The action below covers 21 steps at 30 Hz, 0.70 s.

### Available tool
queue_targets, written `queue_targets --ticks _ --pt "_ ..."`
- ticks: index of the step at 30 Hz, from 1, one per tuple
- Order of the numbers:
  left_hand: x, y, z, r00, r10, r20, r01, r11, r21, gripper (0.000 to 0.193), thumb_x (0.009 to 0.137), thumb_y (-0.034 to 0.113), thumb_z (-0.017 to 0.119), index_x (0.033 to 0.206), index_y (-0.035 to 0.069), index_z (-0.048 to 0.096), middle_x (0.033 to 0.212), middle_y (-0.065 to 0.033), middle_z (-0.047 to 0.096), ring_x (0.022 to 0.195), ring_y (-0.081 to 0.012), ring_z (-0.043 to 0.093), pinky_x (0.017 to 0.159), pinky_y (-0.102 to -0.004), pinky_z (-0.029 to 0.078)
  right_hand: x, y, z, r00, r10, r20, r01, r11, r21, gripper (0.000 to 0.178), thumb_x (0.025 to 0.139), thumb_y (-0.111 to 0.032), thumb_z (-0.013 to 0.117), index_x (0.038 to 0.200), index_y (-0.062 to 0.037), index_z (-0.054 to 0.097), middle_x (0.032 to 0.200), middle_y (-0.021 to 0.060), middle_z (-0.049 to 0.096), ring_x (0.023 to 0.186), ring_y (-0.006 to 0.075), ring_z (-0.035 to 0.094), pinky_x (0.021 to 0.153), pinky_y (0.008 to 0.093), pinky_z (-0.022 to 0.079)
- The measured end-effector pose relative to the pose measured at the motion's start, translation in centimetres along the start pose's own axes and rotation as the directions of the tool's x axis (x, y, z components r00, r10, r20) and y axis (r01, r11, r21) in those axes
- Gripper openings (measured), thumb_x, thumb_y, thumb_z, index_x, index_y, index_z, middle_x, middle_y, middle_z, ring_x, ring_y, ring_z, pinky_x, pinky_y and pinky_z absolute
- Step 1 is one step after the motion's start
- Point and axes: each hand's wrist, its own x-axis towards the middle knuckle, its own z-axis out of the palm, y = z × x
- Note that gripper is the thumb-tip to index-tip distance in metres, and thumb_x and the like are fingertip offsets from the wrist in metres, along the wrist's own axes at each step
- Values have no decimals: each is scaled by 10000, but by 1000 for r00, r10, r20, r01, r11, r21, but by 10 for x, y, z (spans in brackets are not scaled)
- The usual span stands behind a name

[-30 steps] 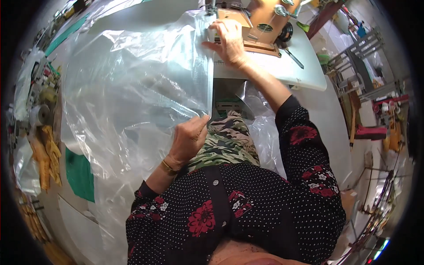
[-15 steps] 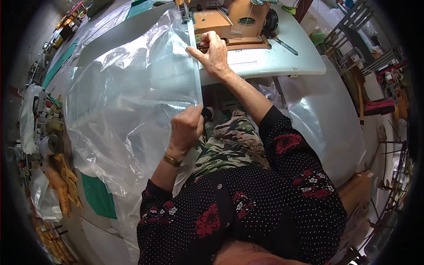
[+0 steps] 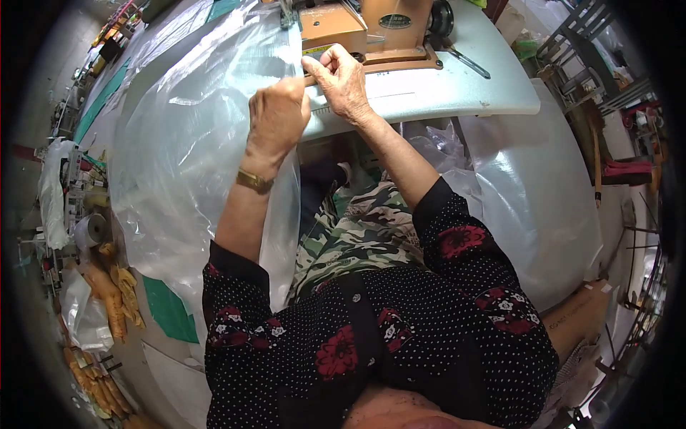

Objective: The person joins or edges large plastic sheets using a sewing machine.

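Observation:
A large sheet of clear plastic film (image 3: 193, 164) drapes over the left of the pale worktable and hangs down toward my lap. My left hand (image 3: 277, 121), with a gold-coloured watch on its wrist, is closed in a fist on the film's right edge. Just ahead and to the right, my right hand (image 3: 343, 84) has thumb and forefinger bent together at that edge; what lies between the fingertips is mostly hidden. Both hands are close in front of an orange-tan sewing machine (image 3: 400, 36). The film's edge runs up to the machine's needle area (image 3: 288, 16).
A pair of metal tweezers or snips (image 3: 468, 63) lies right of the machine on the pale tabletop (image 3: 500, 89). More clear film (image 3: 529, 200) hangs at the right. A cardboard box (image 3: 579, 314) stands at lower right; green cloth (image 3: 168, 309) lies on the left.
My left hand has moved forward along the film's edge, from near my lap up beside my right hand. My right hand has shifted slightly forward. The film's edge has swung left.

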Motion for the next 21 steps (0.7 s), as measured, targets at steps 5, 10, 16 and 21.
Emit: queue_targets --ticks 5,10,16,21 --pt "32 -24 1 994 -11 -112 12 1000 9 111 820 107 571 807 15 632 743 -202 641 690 -378 642 666 -441 515 -2 -7 6 998 -58 -16 56 996 -66 407 859 -410 689 744 -51 535 571 57 550 544 188 552 550 362 454" --pt "8 -16 -9 979 -95 -182 76 991 -107 304 856 158 623 1132 30 631 949 -168 669 822 -299 653 734 -368 525 -2 -1 5 996 -76 -37 73 996 -59 378 881 -375 662 755 -39 546 595 75 572 550 199 563 561 358 460" --pt "-113 -1 -41 932 -334 -143 255 882 -397 544 866 269 690 1322 53 487 1144 -139 622 957 -284 632 821 -393 505 0 13 7 984 -174 -30 176 978 111 351 899 -303 658 731 -12 558 612 54 575 575 115 527 573 301 456" --pt "-187 -15 -38 838 -542 -59 471 775 -422 437 862 212 702 1237 34 563 1068 -135 670 914 -287 656 802 -383 515 -60 -14 6 988 -152 -3 146 944 297 271 941 -226 617 778 -10 601 623 13 593 611 77 541 583 246 454"
